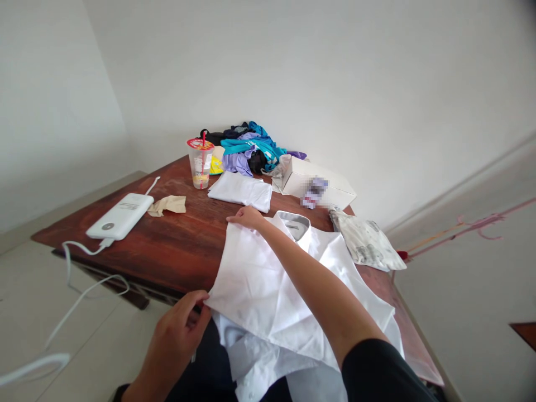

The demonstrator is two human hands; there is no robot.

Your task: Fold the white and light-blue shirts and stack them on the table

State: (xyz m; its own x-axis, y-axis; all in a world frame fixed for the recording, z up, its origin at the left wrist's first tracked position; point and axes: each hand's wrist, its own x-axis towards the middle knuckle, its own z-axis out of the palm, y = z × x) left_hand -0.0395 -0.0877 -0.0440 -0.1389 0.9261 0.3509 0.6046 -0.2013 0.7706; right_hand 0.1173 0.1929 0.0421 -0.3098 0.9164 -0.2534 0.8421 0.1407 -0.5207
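A white collared shirt point(255, 279) lies spread over the front of the wooden table, its collar pointing away from me and its lower part hanging over the near edge. My left hand point(178, 329) pinches the shirt's edge at the near left corner. Stretched across the shirt, my right arm ends in my right hand point(247, 216), whose fingers are closed on the cloth at the far left corner, beside the collar. Just beyond that hand rests a folded white garment point(240, 190).
On the table point(180, 257) are a white power bank point(121, 215) with a cable dangling off the left side, a scrap of brown paper point(168, 205), a plastic cup with straw point(201, 164), heaped clothes point(251, 146), a white box point(320, 178) and a plastic-wrapped packet point(368, 240).
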